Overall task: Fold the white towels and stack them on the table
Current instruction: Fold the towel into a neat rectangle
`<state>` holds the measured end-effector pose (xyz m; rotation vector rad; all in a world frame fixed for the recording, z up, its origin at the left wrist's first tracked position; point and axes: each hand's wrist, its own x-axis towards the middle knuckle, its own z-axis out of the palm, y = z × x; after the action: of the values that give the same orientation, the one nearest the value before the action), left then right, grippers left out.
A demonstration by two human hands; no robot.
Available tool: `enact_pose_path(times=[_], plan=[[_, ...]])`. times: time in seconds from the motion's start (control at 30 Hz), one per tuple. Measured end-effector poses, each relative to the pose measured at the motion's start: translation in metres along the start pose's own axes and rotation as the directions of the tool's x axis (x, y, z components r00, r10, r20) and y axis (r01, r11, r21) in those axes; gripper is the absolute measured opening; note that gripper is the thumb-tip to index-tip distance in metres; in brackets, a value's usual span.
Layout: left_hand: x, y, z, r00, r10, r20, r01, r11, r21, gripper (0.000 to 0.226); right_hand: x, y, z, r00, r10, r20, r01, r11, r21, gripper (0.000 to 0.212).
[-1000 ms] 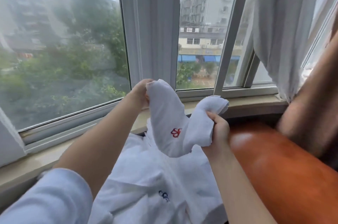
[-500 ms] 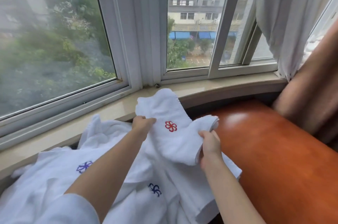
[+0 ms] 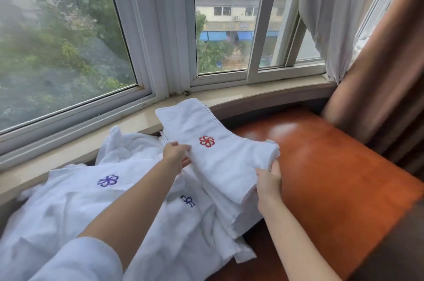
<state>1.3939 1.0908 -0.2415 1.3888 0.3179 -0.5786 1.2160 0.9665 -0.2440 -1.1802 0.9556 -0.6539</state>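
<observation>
A white towel with a red flower emblem [image 3: 220, 156] is stretched between my hands, its far end reaching over the window sill. My left hand [image 3: 176, 154] grips its left edge. My right hand [image 3: 268, 179] pinches its folded right edge near the table. Beneath it lies a rumpled heap of white towels [image 3: 91, 200] with blue flower emblems, spread over the left part of the glossy orange-brown table [image 3: 332, 177].
A stone window sill [image 3: 263, 94] curves along the back, under white-framed windows. A sheer white curtain [image 3: 325, 16] and a brown curtain [image 3: 378, 74] hang at the right, beside the table's far right corner.
Both hands have come down with the red-emblem towel, from in front of the window to just above the heap. The towel is spread flatter between them.
</observation>
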Motion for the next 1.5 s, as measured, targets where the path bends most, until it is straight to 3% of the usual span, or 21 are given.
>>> enact_pose_path(times=[0.07,0.13,0.27,0.33,0.43,0.5,0.57,0.67,0.83,0.93,1.0,1.1,1.23,1.33,1.43,1.5], plan=[[-0.008,-0.004,0.002,0.999,0.026,0.023,-0.026,1.0,0.009,0.043,-0.001,-0.004,-0.002,0.996,-0.083,0.013,0.084,0.988,-0.128,0.059],[-0.014,-0.011,0.002,0.999,0.026,0.042,-0.027,0.999,0.019,0.04,-0.01,0.012,-0.012,0.997,-0.028,-0.078,0.008,0.969,-0.245,0.052],[-0.021,-0.024,0.002,0.998,0.025,0.057,-0.028,0.998,0.057,0.047,-0.032,0.047,-0.027,0.969,0.231,-0.087,-0.232,0.973,0.005,0.044],[-0.029,-0.025,0.003,0.997,0.033,0.075,-0.038,0.997,0.067,0.061,-0.03,0.042,-0.029,0.977,0.193,-0.094,-0.189,0.981,0.043,0.044],[-0.045,-0.028,0.006,0.992,0.05,0.117,-0.065,0.99,0.127,0.085,-0.032,0.031,-0.027,0.997,0.081,0.013,-0.082,0.995,0.062,0.065],[-0.052,-0.031,0.004,0.99,0.057,0.13,-0.08,0.981,0.177,0.095,-0.039,0.032,-0.026,0.999,0.028,0.031,-0.027,0.999,-0.039,0.077],[-0.06,-0.035,-0.001,0.987,0.05,0.152,-0.08,0.976,0.2,0.098,-0.047,0.039,-0.029,0.991,0.13,-0.043,-0.132,0.989,-0.064,0.074],[-0.072,-0.044,-0.008,0.978,0.037,0.205,-0.073,0.982,0.173,0.089,-0.058,0.048,-0.032,0.931,0.365,-0.002,-0.363,0.928,0.08,0.057],[-0.1,-0.063,-0.015,0.962,0.045,0.271,-0.064,0.996,0.065,0.051,-0.058,0.026,-0.026,0.992,0.049,-0.114,-0.053,0.998,-0.033,0.074],[-0.108,-0.073,-0.025,0.96,0.09,0.265,-0.156,0.958,0.24,0.035,-0.07,0.037,-0.029,0.982,0.162,-0.1,-0.167,0.985,-0.043,0.061],[-0.112,-0.076,-0.04,0.955,0.208,0.212,-0.285,0.841,0.459,0.028,-0.087,0.062,-0.031,0.955,0.256,-0.148,-0.265,0.963,-0.044,0.043],[-0.12,-0.074,-0.072,0.9,0.392,0.191,-0.4,0.565,0.722,0.026,-0.115,0.088,-0.016,0.956,0.233,-0.178,-0.253,0.962,-0.1,0.024],[-0.128,-0.059,-0.11,0.795,0.578,0.185,-0.438,0.335,0.834,0.028,-0.138,0.085,0.016,0.985,0.172,0.026,-0.16,0.954,-0.253,0.011],[-0.131,-0.049,-0.143,0.724,0.673,0.149,-0.291,0.102,0.951,0.037,-0.148,0.08,0.03,0.976,0.12,0.183,-0.046,0.931,-0.363,0.015],[-0.135,-0.045,-0.171,0.816,0.576,0.049,-0.008,-0.074,0.997,0.054,-0.156,0.076,0.045,0.969,0.085,0.233,0.014,0.919,-0.394,0.016],[-0.138,-0.045,-0.176,0.858,0.513,0.041,0.062,-0.182,0.981,0.05,-0.16,0.07,0.059,0.954,0.067,0.292,0.06,0.912,-0.405,0.013]])
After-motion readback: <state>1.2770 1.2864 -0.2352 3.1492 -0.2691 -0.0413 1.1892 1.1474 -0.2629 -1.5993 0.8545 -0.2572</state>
